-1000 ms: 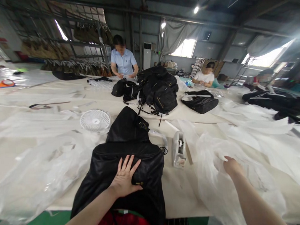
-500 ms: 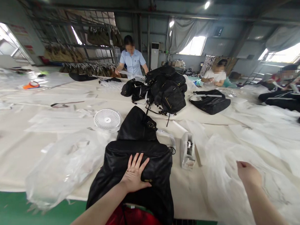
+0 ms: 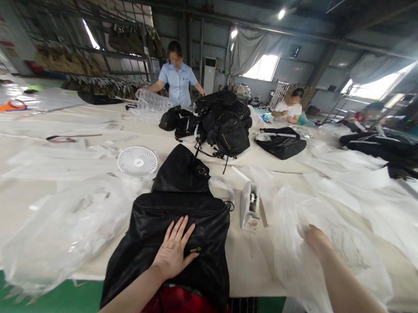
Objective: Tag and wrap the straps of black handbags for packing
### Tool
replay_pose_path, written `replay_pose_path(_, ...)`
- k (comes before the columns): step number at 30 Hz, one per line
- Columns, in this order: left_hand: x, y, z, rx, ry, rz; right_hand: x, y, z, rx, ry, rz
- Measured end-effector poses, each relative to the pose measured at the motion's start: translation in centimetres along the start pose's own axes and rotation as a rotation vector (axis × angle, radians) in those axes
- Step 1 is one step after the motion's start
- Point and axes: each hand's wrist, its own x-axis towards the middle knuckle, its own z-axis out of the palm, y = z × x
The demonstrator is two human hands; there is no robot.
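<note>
A black bag (image 3: 143, 238) with a small gold zip pull lies at the table's near edge. My left hand (image 3: 173, 252) rests flat on its front, fingers spread. To the right, my right hand (image 3: 318, 239) is closed on a thin, clear plastic bag (image 3: 297, 268); its fingertips are partly hidden. Between the two hands stands a tape dispenser (image 3: 250, 207). A white wrapped strap (image 3: 222, 186) sticks out beside the black bag's upper part. Red patterned cloth (image 3: 180, 300) shows below the black bag, close to my body.
A white round fan (image 3: 137, 161) sits left of the black bag, near crumpled plastic (image 3: 70, 227). Several black bags (image 3: 224, 123) are piled farther back, with another black bag (image 3: 281, 142) to their right. Across the table, a person in a light blue shirt (image 3: 178, 81) handles clear plastic (image 3: 149, 103).
The view has shifted slightly, moving the scene leftward. My right hand has drawn in toward the tape dispenser along the plastic bag. My left hand stays on the black bag.
</note>
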Motion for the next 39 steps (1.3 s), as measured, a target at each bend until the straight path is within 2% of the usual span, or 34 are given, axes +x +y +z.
replay_pose_path(3,0.2,0.0,-0.2,0.0,-0.014,-0.004,-0.3,-0.3,0.1,0.02,-0.049,0.051)
replay_pose_path(6,0.2,0.0,-0.2,-0.004,-0.016,-0.006,-1.0,-0.1,-0.6,0.053,-0.039,0.1)
replay_pose_path(12,0.3,-0.2,0.1,-0.049,-0.024,-0.012,-3.1,0.8,-4.3,0.183,0.039,0.242)
replay_pose_path(15,0.3,-0.1,0.0,-0.103,-0.03,-0.016,-5.7,-1.1,-6.4,0.38,0.122,0.296)
replay_pose_path(17,0.3,0.5,-0.8,-0.178,-0.021,-0.035,-8.9,-3.9,-7.2,0.657,0.167,0.217)
replay_pose_path(18,0.2,1.1,-1.5,-0.236,-0.01,-0.06,-11.0,-5.8,-7.3,0.841,0.15,0.137)
replay_pose_path(19,0.1,1.9,-2.3,-0.313,0.004,-0.09,-13.4,-7.8,-7.2,1.029,0.096,0.055)
replay_pose_path(21,0.0,3.8,-4.5,-0.535,0.022,-0.158,-18.7,-12.1,-6.4,1.314,-0.158,-0.066)
replay_pose_path(23,0.0,5.7,-6.8,-0.866,-0.017,-0.221,-24.2,-16.2,-5.1,1.515,-0.429,-0.077)
replay_pose_path(25,0.0,7.1,-8.8,-1.267,-0.127,-0.373,-29.0,-19.5,-3.4,1.603,-0.643,-0.054)
replay_pose_path(27,-0.2,7.7,-10.0,-1.596,-0.2,-0.498,-32.6,-22.0,-1.5,1.614,-0.776,-0.04)
replay_pose_path(30,-1.2,7.3,-10.2,-1.805,-0.164,-0.658,-35.6,-24.1,1.0,1.546,-0.86,-0.064)
replay_pose_path(34,-3.0,6.1,-8.8,-1.773,-0.058,-0.958,-36.9,-25.0,2.5,1.391,-0.932,-0.102)
replay_pose_path(37,-3.8,5.6,-7.7,-1.668,-0.012,-0.978,-37.0,-25.3,2.3,1.278,-0.892,-0.136)
replay_pose_path(39,-4.2,5.6,-7.2,-1.626,-0.02,-0.933,-36.9,-25.6,1.9,1.17,-0.821,-0.242)
